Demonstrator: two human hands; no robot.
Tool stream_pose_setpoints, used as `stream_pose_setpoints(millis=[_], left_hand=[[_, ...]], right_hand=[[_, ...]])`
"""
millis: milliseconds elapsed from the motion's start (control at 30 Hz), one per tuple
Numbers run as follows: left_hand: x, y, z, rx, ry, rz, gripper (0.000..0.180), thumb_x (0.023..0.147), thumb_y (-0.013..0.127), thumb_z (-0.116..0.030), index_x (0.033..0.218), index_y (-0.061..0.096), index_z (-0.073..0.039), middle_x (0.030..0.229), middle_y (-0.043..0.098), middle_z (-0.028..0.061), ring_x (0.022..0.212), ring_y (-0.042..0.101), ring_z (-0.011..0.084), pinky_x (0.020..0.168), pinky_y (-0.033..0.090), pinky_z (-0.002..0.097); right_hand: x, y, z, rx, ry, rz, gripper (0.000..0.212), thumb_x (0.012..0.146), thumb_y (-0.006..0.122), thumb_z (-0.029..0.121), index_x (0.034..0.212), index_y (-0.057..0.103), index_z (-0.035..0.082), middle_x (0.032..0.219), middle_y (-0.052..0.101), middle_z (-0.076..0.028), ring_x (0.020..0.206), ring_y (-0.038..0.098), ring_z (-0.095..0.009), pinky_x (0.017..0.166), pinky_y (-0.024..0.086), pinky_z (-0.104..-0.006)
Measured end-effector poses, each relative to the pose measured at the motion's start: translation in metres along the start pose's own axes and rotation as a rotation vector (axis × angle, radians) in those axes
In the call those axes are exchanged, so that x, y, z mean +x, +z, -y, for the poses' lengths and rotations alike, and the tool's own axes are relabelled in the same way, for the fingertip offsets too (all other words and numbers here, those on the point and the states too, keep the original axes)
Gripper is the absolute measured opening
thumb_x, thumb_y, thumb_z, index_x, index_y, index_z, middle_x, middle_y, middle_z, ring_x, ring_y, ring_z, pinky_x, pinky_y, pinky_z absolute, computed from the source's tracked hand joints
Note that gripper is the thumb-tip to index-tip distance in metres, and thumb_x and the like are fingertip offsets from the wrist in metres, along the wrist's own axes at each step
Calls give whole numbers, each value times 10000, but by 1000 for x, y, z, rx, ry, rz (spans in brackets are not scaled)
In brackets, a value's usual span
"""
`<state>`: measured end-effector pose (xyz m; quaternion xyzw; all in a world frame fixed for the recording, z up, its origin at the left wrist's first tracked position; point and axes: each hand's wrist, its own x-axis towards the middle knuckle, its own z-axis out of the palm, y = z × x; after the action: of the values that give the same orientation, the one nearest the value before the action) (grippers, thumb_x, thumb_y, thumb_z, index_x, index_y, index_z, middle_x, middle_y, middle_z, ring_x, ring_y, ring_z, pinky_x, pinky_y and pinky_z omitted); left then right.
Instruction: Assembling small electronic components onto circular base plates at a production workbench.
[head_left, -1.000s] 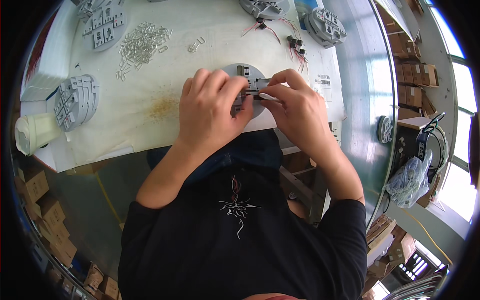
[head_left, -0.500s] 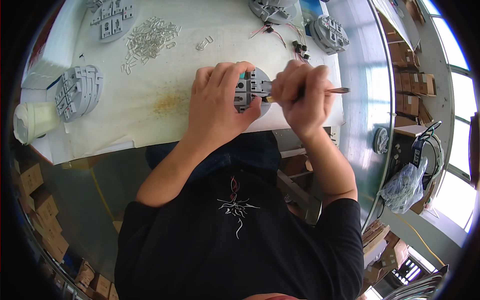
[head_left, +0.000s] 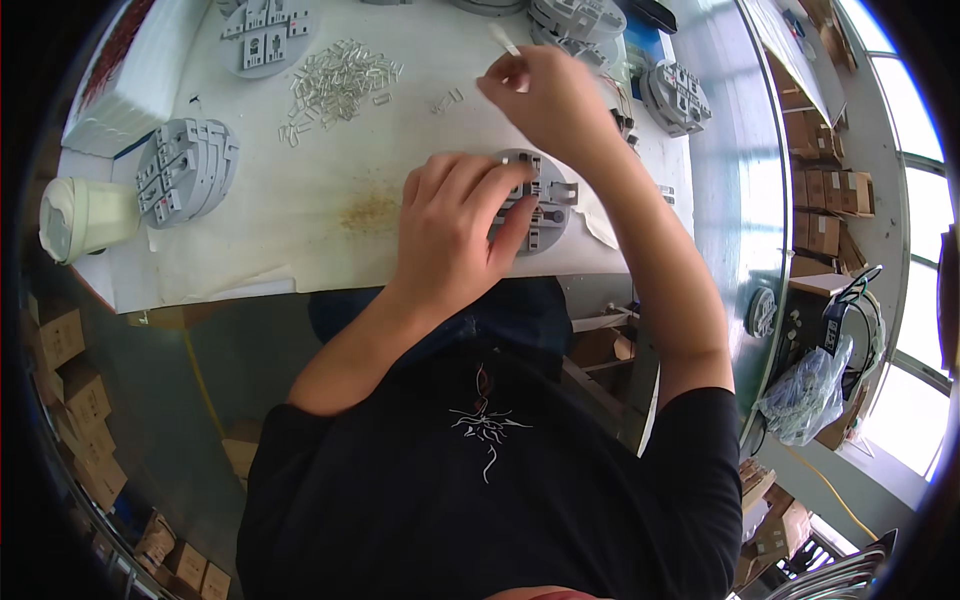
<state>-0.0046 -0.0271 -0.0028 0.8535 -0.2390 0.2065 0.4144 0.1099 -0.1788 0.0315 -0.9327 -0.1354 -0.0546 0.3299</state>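
My left hand lies over a grey round base with raised blocks and slots. Its thumb and index finger grip the parts on top of it, and the palm side hides the base's left portion. Farther up the table, my right hand is raised, its fingers curled together. A thin pale piece pokes out beyond those fingers, blurred, so its kind is unclear. Left of that hand, a few clear small tubes lie apart from a larger pile of clear tubes.
Stacked grey bases stand at the left beside a pale green cup. Another base lies at the far left, and more at the far right. A white foam box borders the left edge.
My right hand has left the base and moved up and away; the dark-tipped slim tool seen in it no longer shows. My left hand remains on the base.
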Motion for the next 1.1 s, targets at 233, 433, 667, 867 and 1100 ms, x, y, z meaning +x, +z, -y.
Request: stream_pose_setpoints(millis=[233,433,667,867,1100], left_hand=[[-4,-24,8,-140,-52,-34,304,906,781,-46,1196,689,-39,1028,725,85,898,675,272,824,532,383],[-7,-32,16,-196,-143,-45,272,934,790,-51,1187,694,-24,1025,731,102,899,703,222,803,546,344],[-4,-34,22,-183,-108,-52,286,932,789,-39,1201,696,-18,1007,732,104,885,704,215,779,552,336],[1,-19,13,-341,-230,-10,284,909,789,-36,1173,685,-20,951,718,107,840,686,287,767,555,403],[9,-8,13,-170,-92,109,279,899,805,-55,1149,689,-15,929,714,123,836,674,306,744,555,427]], right_hand=[[18,30,12,-281,87,224,237,929,714,237,957,777,10,1025,756,-232,969,734,-404,865,584,-486],[13,33,25,-460,38,254,212,886,669,109,1036,744,-21,1108,755,-237,993,752,-423,838,615,-491],[10,1,-4,45,-81,125,204,963,695,172,1057,707,-10,944,757,-186,842,740,-315,777,582,-416],[-48,-61,-4,189,297,279,234,906,769,157,1049,701,-15,853,739,-117,783,706,-170,742,563,-340],[-60,-48,-7,216,389,214,315,859,809,129,1077,649,-33,808,722,-108,740,690,-158,697,550,-333]])
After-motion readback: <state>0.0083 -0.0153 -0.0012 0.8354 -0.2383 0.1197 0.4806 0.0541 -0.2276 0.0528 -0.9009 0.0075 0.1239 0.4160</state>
